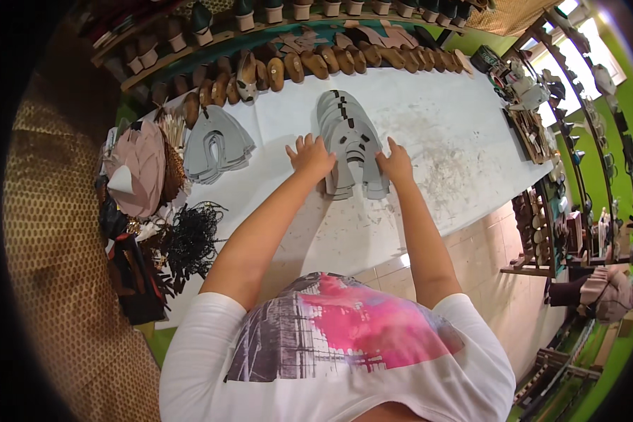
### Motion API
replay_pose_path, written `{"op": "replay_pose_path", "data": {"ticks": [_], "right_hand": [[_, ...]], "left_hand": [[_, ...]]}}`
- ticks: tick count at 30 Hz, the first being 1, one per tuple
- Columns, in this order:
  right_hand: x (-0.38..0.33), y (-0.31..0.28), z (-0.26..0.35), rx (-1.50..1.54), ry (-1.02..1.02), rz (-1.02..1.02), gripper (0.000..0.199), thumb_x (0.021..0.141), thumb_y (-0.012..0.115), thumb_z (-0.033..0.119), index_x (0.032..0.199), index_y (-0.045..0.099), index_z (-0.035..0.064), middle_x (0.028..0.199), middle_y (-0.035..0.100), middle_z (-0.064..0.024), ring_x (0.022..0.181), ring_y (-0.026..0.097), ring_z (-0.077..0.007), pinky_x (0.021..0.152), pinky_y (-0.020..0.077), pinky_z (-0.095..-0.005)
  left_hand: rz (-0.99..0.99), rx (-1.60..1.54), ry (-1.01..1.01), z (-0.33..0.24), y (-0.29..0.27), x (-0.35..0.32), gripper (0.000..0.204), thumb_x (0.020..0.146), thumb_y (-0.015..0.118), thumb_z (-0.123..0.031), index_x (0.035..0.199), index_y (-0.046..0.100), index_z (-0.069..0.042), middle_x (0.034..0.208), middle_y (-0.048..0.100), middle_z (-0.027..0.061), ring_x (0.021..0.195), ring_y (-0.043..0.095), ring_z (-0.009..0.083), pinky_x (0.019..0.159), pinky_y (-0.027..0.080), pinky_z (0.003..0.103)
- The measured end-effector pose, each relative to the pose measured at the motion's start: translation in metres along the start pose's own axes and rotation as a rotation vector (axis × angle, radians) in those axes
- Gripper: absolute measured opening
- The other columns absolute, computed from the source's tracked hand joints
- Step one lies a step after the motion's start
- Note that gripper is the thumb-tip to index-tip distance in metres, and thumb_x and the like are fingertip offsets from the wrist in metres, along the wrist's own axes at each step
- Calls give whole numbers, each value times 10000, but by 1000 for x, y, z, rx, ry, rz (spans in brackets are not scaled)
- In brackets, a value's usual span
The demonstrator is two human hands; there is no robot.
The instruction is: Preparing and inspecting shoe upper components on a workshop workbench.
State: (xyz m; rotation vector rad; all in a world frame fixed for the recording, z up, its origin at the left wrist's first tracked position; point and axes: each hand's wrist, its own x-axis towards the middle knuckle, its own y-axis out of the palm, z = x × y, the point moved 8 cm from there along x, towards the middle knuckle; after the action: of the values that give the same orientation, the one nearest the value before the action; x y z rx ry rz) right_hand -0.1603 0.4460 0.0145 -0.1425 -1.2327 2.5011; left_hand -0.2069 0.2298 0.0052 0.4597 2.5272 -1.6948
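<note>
A row of overlapping grey U-shaped shoe upper pieces (354, 133) lies on the white-covered table (288, 204), with small dark strips along the middle of their curved ends. My left hand (312, 159) is at the left side of the pieces, its fingers spread and its thumb side against their edge. On the opposite side, my right hand (396, 163) has its fingertips by the right edge, the fingers apart. Neither hand grips anything that I can see. Farther left lies a second fanned pile of grey U-shaped pieces (218, 146).
Wooden shoe lasts (313, 65) line the table's far edge, below a shelf of shoes. At left are stacked pinkish pieces (139, 169) and a tangle of black cords (193, 235). Tools and containers (524, 95) crowd the right end, near racks (534, 232).
</note>
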Motion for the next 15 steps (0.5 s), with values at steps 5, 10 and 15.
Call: {"op": "replay_pose_path", "data": {"ticks": [5,10,15], "right_hand": [[-20,13,30,-226,-322,-144,503,813,585,293,1262,485,88,1279,476,-163,1153,465,-334,922,389,-423],[-20,30,45,-416,-376,-184,517,848,532,365,1297,448,121,1379,386,-94,1249,370,-318,1003,275,-491],[1,49,32,-405,-315,-21,541,892,436,443,1336,393,136,1411,348,-69,1302,295,-322,1026,218,-533]], "left_hand": [[-231,177,318,-14,9,-22,669,804,592,-372,1387,277,-275,1441,225,125,1311,228,335,1019,103,619],[-246,194,433,-25,12,-19,627,824,560,-403,1380,302,-275,1454,211,118,1328,199,343,1038,62,602],[-219,281,311,-17,15,7,598,848,464,-504,1381,317,-275,1461,210,119,1336,185,344,1045,35,593]]}}
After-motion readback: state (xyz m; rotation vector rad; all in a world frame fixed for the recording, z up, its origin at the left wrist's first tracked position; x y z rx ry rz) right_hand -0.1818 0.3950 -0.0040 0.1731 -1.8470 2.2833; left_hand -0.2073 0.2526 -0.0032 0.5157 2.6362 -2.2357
